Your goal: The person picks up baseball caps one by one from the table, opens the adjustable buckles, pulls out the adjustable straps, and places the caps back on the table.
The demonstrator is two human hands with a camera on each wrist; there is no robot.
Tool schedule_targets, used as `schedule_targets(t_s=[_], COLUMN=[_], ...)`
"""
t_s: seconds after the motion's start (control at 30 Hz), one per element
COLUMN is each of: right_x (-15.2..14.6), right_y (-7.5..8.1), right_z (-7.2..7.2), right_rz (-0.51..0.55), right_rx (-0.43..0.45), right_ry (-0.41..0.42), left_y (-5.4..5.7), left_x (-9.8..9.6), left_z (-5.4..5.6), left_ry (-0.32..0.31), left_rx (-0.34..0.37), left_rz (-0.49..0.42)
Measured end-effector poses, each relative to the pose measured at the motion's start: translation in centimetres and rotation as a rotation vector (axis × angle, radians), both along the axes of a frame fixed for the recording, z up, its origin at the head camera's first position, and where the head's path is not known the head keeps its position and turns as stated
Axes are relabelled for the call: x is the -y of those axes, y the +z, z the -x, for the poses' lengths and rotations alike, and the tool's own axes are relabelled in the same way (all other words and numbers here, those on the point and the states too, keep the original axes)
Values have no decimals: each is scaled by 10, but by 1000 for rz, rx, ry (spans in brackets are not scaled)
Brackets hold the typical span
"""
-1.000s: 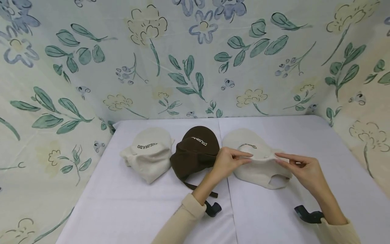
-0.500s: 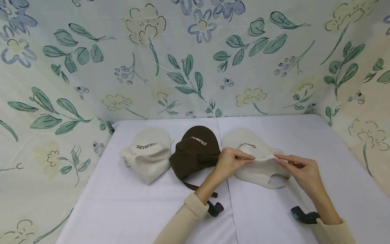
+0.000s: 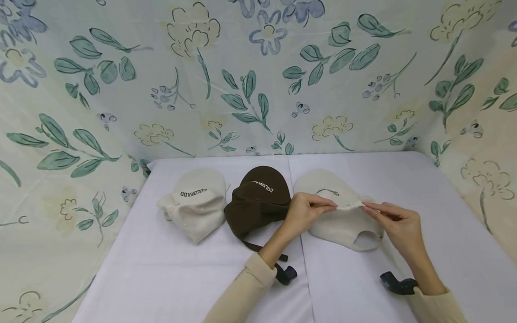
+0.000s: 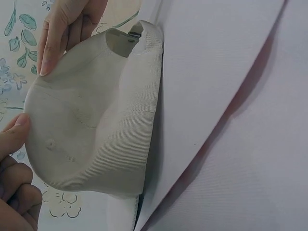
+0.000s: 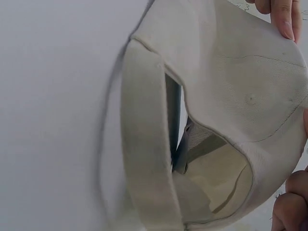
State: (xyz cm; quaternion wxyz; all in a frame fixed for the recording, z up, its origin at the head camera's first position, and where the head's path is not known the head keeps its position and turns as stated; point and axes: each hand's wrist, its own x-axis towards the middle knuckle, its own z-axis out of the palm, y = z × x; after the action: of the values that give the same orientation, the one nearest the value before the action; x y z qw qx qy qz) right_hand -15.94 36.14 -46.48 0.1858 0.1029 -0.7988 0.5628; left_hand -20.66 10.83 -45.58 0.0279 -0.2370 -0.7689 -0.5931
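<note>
A cream baseball cap (image 3: 341,226) lies at the right of the row in the head view, its dark front lettering partly visible. My left hand (image 3: 300,213) pinches the cap's crown between thumb and fingers, on the left of a raised fold. On the right of that fold, my right hand (image 3: 401,224) pinches the fabric too. In the left wrist view, the crown (image 4: 72,115) bulges between the two hands. The right wrist view shows the back opening and its strap (image 5: 144,130) towards me.
A brown cap (image 3: 260,197) with white "COLORADO" lettering sits left of my left hand, its strap (image 3: 252,246) trailing under my forearm. Farther left rests another cream cap (image 3: 198,204), its crown dented. White cloth (image 3: 181,278) covers the table; a floral curtain (image 3: 250,67) hangs behind.
The fold between my hands has risen into a sharper, straighter ridge. My right wrist has shifted slightly left. The other two caps have stayed in place.
</note>
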Motion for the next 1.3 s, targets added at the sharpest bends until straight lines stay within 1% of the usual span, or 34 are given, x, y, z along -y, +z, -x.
schedule_targets(t_s=[0.17,0.3,0.47,0.57,0.83,0.93,1.0,1.17,1.3], right_x=[5,11,19,24,36,41,44,50,57], right_y=[7,15,31,41,62,70,75,89,100], right_z=[-1,-3,-7,-10,-14,-15,-15,-14,-13], right_rz=[-58,-99,-146,-142,0,28,79,209,252], right_rx=[-9,7,29,27,-20,-28,-53,-141,-170], right_ry=[-16,-21,-20,-9,57,63,100,212,230], left_y=[2,7,15,20,33,37,41,56,68], left_x=[6,14,26,31,41,45,48,55,60], left_z=[0,0,0,0,-1,-2,-3,-5,-5], left_ry=[-5,-25,-62,-78,-95,-94,-96,-112,-111], left_rx=[-20,4,32,38,50,46,43,36,24], left_rz=[-15,-61,-107,-136,-190,-203,-209,-240,-277])
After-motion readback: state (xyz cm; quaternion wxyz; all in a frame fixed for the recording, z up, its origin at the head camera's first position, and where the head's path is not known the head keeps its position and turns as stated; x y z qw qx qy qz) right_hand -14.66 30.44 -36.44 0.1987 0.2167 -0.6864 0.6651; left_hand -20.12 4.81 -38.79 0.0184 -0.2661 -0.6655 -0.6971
